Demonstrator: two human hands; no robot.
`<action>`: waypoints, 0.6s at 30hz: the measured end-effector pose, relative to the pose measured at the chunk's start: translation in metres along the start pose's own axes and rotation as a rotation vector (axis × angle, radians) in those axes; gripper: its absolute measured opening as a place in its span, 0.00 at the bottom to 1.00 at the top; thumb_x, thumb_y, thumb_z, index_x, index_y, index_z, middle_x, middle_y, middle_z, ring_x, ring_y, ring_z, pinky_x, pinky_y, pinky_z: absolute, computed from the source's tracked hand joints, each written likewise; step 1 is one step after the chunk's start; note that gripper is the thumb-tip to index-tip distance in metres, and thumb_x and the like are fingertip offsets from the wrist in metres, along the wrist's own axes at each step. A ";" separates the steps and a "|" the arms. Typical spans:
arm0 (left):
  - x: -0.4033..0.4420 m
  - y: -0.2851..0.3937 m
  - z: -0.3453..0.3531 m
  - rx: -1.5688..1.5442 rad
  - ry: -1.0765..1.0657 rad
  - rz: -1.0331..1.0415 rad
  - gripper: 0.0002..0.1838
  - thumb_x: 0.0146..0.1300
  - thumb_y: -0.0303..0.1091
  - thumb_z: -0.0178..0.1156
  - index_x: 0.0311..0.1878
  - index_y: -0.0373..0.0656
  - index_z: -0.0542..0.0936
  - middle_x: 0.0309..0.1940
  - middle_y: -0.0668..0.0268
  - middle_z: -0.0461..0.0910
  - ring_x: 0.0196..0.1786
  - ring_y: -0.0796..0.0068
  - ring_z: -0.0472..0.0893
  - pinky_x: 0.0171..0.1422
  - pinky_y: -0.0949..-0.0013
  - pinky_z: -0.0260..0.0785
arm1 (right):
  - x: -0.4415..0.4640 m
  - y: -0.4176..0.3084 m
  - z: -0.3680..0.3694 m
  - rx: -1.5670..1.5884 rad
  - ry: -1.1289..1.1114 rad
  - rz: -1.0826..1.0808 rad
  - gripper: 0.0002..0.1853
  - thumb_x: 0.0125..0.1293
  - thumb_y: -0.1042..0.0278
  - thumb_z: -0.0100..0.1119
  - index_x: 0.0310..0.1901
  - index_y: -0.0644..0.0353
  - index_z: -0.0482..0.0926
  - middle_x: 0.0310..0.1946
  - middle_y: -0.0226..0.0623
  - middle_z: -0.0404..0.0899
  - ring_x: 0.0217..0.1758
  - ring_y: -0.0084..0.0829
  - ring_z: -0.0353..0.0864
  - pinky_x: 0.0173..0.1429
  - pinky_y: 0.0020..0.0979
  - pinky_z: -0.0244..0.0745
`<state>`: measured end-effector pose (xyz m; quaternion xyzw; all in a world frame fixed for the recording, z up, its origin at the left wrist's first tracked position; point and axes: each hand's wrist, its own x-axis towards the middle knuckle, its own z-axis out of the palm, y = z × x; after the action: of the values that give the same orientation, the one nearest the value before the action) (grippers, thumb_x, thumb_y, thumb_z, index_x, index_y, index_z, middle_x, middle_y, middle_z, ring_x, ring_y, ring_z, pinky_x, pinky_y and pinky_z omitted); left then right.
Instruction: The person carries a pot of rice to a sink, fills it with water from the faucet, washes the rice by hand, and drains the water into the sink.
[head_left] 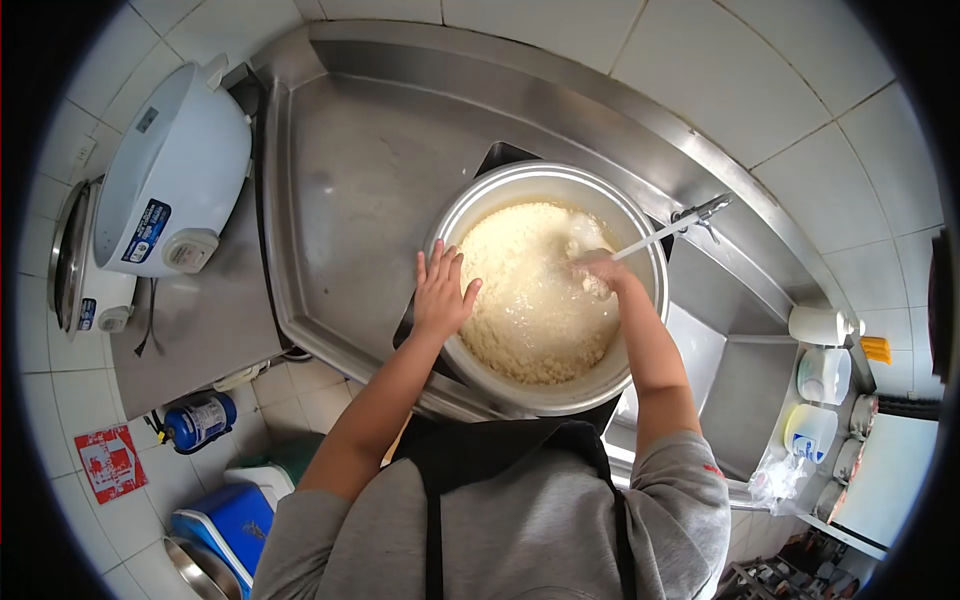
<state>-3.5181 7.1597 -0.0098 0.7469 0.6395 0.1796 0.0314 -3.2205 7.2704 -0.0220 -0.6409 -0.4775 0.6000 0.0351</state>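
At twelve o'clock, a metal pot (pixel 540 403) held wet rice (pixel 535 345). On its rim at nine, the left hand (pixel 443 297) lay, fingers spread, gripping nothing; near three, the right hand (pixel 601 268) touched rice, opening and grip impossible to tell. Beyond, at two, stood a tap (pixel 712 206).

Blue fire extinguisher (pixel 203 421) near red-and-white sign (pixel 109 463), metal bowl (pixel 192 566) beside blue box (pixel 225 522)
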 end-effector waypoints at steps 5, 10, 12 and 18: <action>0.001 0.002 -0.003 -0.011 0.011 -0.009 0.26 0.62 0.49 0.46 0.54 0.35 0.68 0.58 0.56 0.65 0.68 0.58 0.53 0.70 0.48 0.36 | 0.105 0.033 -0.032 -0.438 0.262 -0.267 0.23 0.54 0.52 0.55 0.47 0.60 0.77 0.44 0.43 0.78 0.48 0.43 0.76 0.52 0.39 0.70; 0.001 0.001 -0.005 -0.032 0.017 -0.017 0.26 0.62 0.48 0.47 0.54 0.35 0.67 0.57 0.56 0.65 0.68 0.58 0.54 0.70 0.47 0.36 | 0.112 0.053 -0.031 -0.974 0.301 -0.271 0.20 0.64 0.53 0.40 0.43 0.58 0.76 0.49 0.44 0.75 0.55 0.42 0.71 0.63 0.39 0.59; 0.002 0.001 -0.003 -0.031 0.022 -0.020 0.26 0.62 0.48 0.48 0.54 0.36 0.67 0.57 0.57 0.65 0.68 0.58 0.54 0.70 0.47 0.36 | 0.067 0.048 -0.023 -1.027 0.211 -0.163 0.23 0.66 0.51 0.35 0.50 0.56 0.75 0.53 0.43 0.72 0.59 0.40 0.68 0.65 0.38 0.57; 0.003 0.004 -0.005 -0.035 0.024 -0.041 0.26 0.61 0.48 0.48 0.54 0.36 0.67 0.57 0.57 0.66 0.68 0.58 0.55 0.70 0.46 0.35 | 0.034 0.104 0.046 -0.356 -0.315 0.149 0.35 0.64 0.38 0.32 0.66 0.53 0.54 0.69 0.36 0.45 0.72 0.32 0.41 0.72 0.35 0.36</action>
<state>-3.5157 7.1608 -0.0037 0.7308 0.6516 0.1993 0.0404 -3.2046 7.2122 -0.1242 -0.5689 -0.5269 0.5998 -0.1977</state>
